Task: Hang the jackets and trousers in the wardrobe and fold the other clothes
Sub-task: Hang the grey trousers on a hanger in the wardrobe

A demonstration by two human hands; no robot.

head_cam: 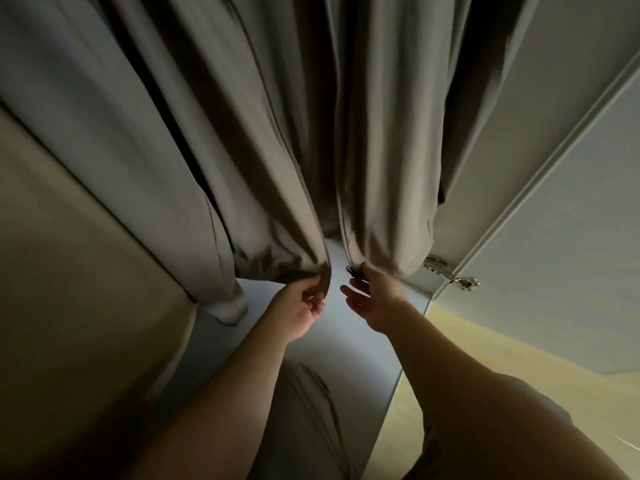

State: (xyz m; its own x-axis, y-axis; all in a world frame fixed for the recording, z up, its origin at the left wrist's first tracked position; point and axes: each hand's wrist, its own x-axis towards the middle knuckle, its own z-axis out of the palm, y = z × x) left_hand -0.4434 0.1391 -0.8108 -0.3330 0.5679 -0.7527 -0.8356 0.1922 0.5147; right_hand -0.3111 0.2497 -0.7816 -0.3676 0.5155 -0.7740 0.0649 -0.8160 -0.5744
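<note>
I am looking into a dim wardrobe with a pale grey floor (360,341), its door (554,237) swung open along the right of the frame. A grey-brown jacket (277,168) hangs from the top centre, and its open front parts just above the two hands at mid-frame. My view has the left hand (301,308) below the left front panel, with its fingers curled and pinching that panel's bottom hem. The right hand (375,299) sits just beside it under the right panel. Its thumb is up against the hem next to a small dark zipper pull (348,269), while its other fingers are loosely spread and grip nothing I can make out. Both bare forearms rise from the bottom edge and converge on the hem, with the palms turned toward each other. A paler grey garment (86,133) hangs at upper left, its cuff (230,310) near the wardrobe floor. Metal hinges (436,263) show at the door's inner edge, and a wooden floor (485,341) lies at lower right.
</note>
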